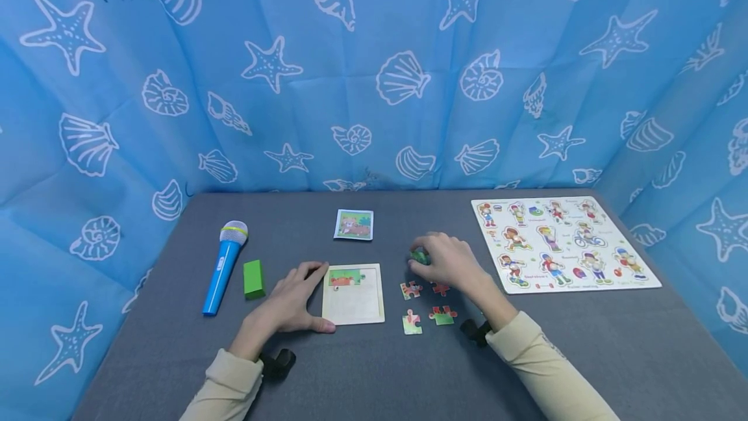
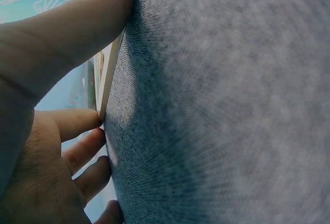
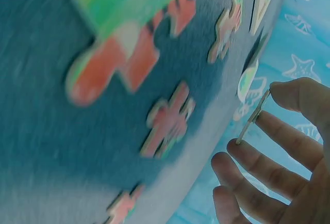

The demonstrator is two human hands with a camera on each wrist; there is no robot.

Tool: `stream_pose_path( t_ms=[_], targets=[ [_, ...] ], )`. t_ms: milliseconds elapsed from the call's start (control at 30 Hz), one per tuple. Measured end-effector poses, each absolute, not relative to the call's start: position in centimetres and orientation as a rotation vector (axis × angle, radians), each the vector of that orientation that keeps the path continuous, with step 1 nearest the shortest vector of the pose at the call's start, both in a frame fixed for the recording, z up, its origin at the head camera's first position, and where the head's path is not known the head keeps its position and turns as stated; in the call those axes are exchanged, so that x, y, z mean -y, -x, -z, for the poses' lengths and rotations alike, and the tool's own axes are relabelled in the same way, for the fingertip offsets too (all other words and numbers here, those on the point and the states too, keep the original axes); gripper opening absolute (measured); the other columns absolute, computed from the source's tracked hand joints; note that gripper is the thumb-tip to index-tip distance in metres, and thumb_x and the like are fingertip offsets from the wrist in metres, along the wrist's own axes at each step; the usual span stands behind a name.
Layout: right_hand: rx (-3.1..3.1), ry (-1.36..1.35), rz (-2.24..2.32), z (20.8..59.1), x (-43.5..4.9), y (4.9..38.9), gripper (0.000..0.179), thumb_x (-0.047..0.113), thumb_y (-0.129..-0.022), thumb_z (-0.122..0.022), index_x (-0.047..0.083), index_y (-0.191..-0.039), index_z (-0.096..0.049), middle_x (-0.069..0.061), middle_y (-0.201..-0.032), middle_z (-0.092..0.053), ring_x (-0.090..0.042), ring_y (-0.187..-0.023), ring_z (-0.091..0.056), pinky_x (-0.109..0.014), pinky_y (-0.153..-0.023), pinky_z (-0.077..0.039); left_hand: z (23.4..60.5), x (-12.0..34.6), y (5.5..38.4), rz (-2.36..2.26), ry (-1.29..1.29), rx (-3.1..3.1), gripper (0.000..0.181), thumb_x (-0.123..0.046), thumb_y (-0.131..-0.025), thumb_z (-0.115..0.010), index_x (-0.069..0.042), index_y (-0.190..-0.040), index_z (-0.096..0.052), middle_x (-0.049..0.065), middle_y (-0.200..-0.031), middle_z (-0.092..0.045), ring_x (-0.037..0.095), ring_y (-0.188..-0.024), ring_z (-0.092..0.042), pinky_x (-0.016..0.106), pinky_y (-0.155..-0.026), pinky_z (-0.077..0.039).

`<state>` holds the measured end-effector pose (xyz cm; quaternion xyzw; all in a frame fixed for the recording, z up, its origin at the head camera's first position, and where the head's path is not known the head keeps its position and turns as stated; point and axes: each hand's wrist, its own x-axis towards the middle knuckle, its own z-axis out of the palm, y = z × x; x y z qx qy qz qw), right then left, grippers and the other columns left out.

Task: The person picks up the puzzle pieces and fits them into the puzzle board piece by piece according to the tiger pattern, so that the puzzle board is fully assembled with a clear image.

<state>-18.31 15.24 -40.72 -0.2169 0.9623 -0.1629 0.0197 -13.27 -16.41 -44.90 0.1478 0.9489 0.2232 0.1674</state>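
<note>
A square wooden puzzle tray (image 1: 353,316) lies on the table, with joined green and red jigsaw pieces (image 1: 345,278) in its upper left part. My left hand (image 1: 290,304) holds the tray by its left side, thumb at the near corner and index finger at the far one. In the left wrist view the tray's edge (image 2: 106,82) sits between thumb and index finger. Above the table, right of the tray, my right hand (image 1: 447,258) pinches a green puzzle piece (image 1: 419,256). The right wrist view shows this thin piece (image 3: 252,116) edge-on, between thumb and fingertips.
Several loose jigsaw pieces (image 1: 443,316) lie below my right hand. A picture card (image 1: 354,224) is behind the tray. A blue toy microphone (image 1: 217,275) and a green block (image 1: 254,279) stand left. A sports figure board (image 1: 561,245) lies right, near a blue shell-print curtain (image 1: 374,70).
</note>
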Motion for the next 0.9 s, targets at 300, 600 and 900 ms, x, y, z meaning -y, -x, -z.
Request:
stream_pose_path(
  t_ms=[300, 600, 900],
  targets=[
    [-2.932, 0.714, 0.485, 41.1, -12.8, 18.2, 0.027, 0.031, -0.092, -0.072, 0.013, -0.112, -0.077, -0.007, -0.108, -0.074, -0.015, -0.074, -0.057, -0.031, -0.054, -0.043, 45.0, 16.5, 13.3, -0.635, -0.426, -2.701, 0.118, -0.055, -0.071, -0.09, -0.01, -0.162, -0.03, 0.014, -0.162, -0.033, 0.036, -0.142, -0.039, 0.064, -0.111, -0.035],
    [-2.895, 0.779, 0.469, 41.6, -9.7, 18.0, 0.024, 0.029, -0.094, -0.072, 0.014, -0.112, -0.077, -0.005, -0.107, -0.074, -0.015, -0.076, -0.057, -0.031, -0.056, -0.041, 45.0, 16.5, 13.4, -0.629, -0.427, -2.701, 0.118, -0.056, -0.071, -0.09, -0.01, -0.162, -0.029, 0.015, -0.162, -0.033, 0.037, -0.141, -0.039, 0.065, -0.11, -0.036],
    [-2.869, 0.817, 0.436, 41.7, -7.2, 17.7, 0.023, 0.028, -0.094, -0.073, 0.014, -0.112, -0.077, -0.006, -0.107, -0.075, -0.017, -0.08, -0.06, -0.033, -0.059, -0.047, 45.0, 16.5, 13.3, -0.636, -0.432, -2.701, 0.118, -0.056, -0.071, -0.089, -0.01, -0.162, -0.03, 0.015, -0.162, -0.033, 0.037, -0.141, -0.04, 0.066, -0.11, -0.036]
  ],
)
